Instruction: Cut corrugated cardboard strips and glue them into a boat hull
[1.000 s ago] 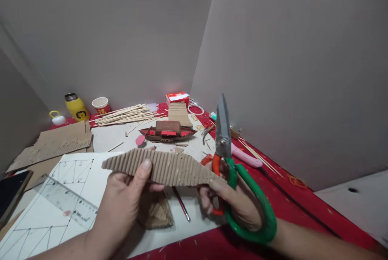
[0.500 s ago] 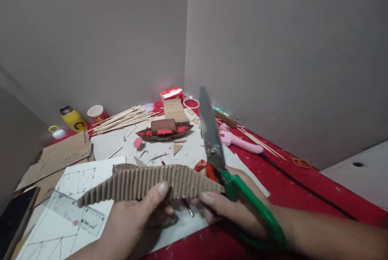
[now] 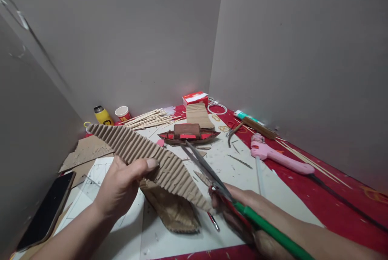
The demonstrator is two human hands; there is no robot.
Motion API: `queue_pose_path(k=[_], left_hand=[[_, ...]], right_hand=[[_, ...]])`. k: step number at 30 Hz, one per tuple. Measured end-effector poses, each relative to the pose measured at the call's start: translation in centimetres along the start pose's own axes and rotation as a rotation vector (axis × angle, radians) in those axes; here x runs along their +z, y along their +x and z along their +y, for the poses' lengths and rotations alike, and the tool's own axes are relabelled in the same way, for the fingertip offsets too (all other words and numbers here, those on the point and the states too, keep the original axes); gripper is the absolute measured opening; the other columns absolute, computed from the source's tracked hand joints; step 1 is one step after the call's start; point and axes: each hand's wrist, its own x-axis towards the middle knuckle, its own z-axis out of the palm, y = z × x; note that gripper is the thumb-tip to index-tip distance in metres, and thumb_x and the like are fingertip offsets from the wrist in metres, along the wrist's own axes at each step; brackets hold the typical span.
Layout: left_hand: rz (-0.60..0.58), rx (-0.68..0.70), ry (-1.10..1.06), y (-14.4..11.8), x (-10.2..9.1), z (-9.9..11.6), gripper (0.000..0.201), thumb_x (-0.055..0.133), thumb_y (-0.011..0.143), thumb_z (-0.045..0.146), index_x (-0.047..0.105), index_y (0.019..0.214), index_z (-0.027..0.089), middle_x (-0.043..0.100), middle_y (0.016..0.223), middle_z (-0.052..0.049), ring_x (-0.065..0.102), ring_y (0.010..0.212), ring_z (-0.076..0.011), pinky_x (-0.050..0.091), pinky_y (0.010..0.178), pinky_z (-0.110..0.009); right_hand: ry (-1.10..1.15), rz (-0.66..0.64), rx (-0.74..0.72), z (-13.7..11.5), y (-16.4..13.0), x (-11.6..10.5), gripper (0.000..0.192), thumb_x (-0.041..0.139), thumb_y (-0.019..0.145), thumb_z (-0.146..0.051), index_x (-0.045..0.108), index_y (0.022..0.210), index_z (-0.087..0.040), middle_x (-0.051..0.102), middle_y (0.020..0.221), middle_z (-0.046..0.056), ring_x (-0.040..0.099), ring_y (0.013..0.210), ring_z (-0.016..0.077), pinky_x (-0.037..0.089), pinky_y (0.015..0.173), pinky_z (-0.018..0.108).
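Observation:
My left hand (image 3: 124,183) grips a corrugated cardboard piece (image 3: 130,146), long and tapered at both ends, with the thumb pressed on its ridged face. A second brown curved cardboard piece (image 3: 174,209) shows below it; whether my left hand also holds that is hidden. In my right hand (image 3: 251,197) is a pair of scissors (image 3: 260,221) with a green handle. Their blades are slightly parted and point away, towards a small brown and red model boat (image 3: 188,132). The cardboard's lower right tip lies close to my right hand; I cannot tell whether they touch.
A pink hot glue gun (image 3: 281,161) with a cord lies right. Wooden sticks (image 3: 148,119), a paper cup (image 3: 122,112), a yellow bottle (image 3: 103,116) and a red box (image 3: 195,98) stand behind. A phone (image 3: 48,207) and cardboard sheets (image 3: 87,151) are left. A pen (image 3: 214,223) lies in front.
The cardboard piece has tilted, its left end up and right end down. My right hand's fingers have left its right end, and the scissors have swung from upright to lean forward left. The view has shifted.

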Motion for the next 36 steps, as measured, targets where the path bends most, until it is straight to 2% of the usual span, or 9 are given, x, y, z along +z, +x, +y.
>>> queue_pose_path(k=[2, 4, 7, 12, 16, 19, 24, 29, 36], left_hand=[[-0.047, 0.001, 0.042, -0.1, -0.1, 0.0, 0.008, 0.069, 0.071, 0.022, 0.064, 0.070, 0.016, 0.063, 0.066, 0.000, 0.057, 0.061, -0.0141, 0.050, 0.059, -0.026], [-0.110, -0.002, 0.095, -0.2, -0.2, -0.1, 0.013, 0.068, 0.074, 0.024, 0.062, 0.064, 0.016, 0.060, 0.060, 0.000, 0.055, 0.054, -0.0137, 0.050, 0.053, -0.026], [-0.143, 0.013, 0.165, -0.3, -0.3, -0.2, 0.018, 0.067, 0.076, 0.026, 0.061, 0.062, 0.017, 0.059, 0.058, -0.001, 0.054, 0.051, -0.0133, 0.048, 0.048, -0.025], [-0.116, 0.008, 0.185, -0.2, -0.3, -0.6, 0.019, 0.067, 0.077, 0.025, 0.059, 0.061, 0.018, 0.058, 0.056, 0.000, 0.054, 0.049, -0.0136, 0.049, 0.046, -0.025], [-0.137, -0.007, 0.144, 0.0, -0.3, -0.5, 0.017, 0.067, 0.076, 0.024, 0.060, 0.061, 0.018, 0.058, 0.056, 0.000, 0.054, 0.048, -0.0139, 0.049, 0.045, -0.026], [-0.131, -0.006, 0.138, 0.0, -0.2, -0.3, 0.018, 0.068, 0.073, 0.024, 0.060, 0.059, 0.018, 0.057, 0.053, 0.000, 0.054, 0.046, -0.0137, 0.049, 0.044, -0.025], [-0.155, -0.019, 0.156, -0.1, -0.2, -0.3, 0.016, 0.067, 0.075, 0.024, 0.060, 0.062, 0.018, 0.058, 0.056, 0.000, 0.056, 0.048, -0.0143, 0.051, 0.046, -0.026], [-0.166, -0.046, 0.168, 0.0, -0.4, -0.5, 0.015, 0.066, 0.078, 0.024, 0.060, 0.065, 0.018, 0.060, 0.058, 0.000, 0.057, 0.050, -0.0149, 0.053, 0.049, -0.028], [-0.135, -0.042, 0.144, -0.2, 0.3, -0.7, 0.018, 0.074, 0.076, 0.029, 0.063, 0.066, 0.017, 0.065, 0.058, -0.001, 0.059, 0.048, -0.0135, 0.051, 0.048, -0.024]], right_hand=[[-0.055, -0.099, -0.018, -2.1, 0.1, -0.5, 0.045, 0.076, 0.068, -0.046, 0.068, 0.104, -0.021, 0.067, 0.083, 0.006, 0.059, 0.068, 0.0214, 0.051, 0.058, 0.029], [-0.135, -0.197, -0.024, -4.2, 0.2, -1.2, 0.048, 0.075, 0.071, -0.037, 0.066, 0.116, -0.020, 0.069, 0.093, 0.008, 0.062, 0.077, 0.0244, 0.053, 0.067, 0.031], [-0.225, -0.255, -0.043, -6.0, 0.5, -1.7, 0.045, 0.072, 0.074, -0.036, 0.065, 0.116, -0.020, 0.070, 0.092, 0.007, 0.062, 0.077, 0.0240, 0.054, 0.071, 0.032], [-0.346, -0.195, -0.085, -5.2, 0.0, -1.4, 0.039, 0.065, 0.077, -0.052, 0.068, 0.104, -0.024, 0.068, 0.087, 0.008, 0.062, 0.075, 0.0249, 0.053, 0.070, 0.033], [-0.324, -0.106, 0.028, -3.9, -1.0, -1.0, 0.045, 0.064, 0.077, -0.058, 0.069, 0.105, -0.023, 0.065, 0.081, 0.006, 0.059, 0.065, 0.0210, 0.051, 0.062, 0.031], [-0.255, -0.120, 0.047, -3.6, -1.3, -0.9, 0.052, 0.065, 0.075, -0.062, 0.067, 0.108, -0.022, 0.064, 0.080, 0.005, 0.056, 0.065, 0.0202, 0.048, 0.057, 0.029], [-0.239, -0.168, 0.063, -5.1, -1.0, -0.8, 0.058, 0.055, 0.077, -0.074, 0.067, 0.098, -0.022, 0.061, 0.076, 0.005, 0.055, 0.066, 0.0196, 0.045, 0.058, 0.028], [-0.336, -0.093, 0.059, -6.2, -0.7, -0.5, 0.068, 0.042, 0.076, -0.083, 0.067, 0.086, -0.021, 0.060, 0.073, 0.005, 0.054, 0.064, 0.0197, 0.046, 0.064, 0.032], [-0.288, -0.311, -0.002, -6.0, 0.4, -0.5, 0.051, 0.046, 0.084, -0.071, 0.055, 0.080, -0.020, 0.045, 0.059, -0.002, 0.038, 0.051, 0.0130, 0.034, 0.049, 0.026]])
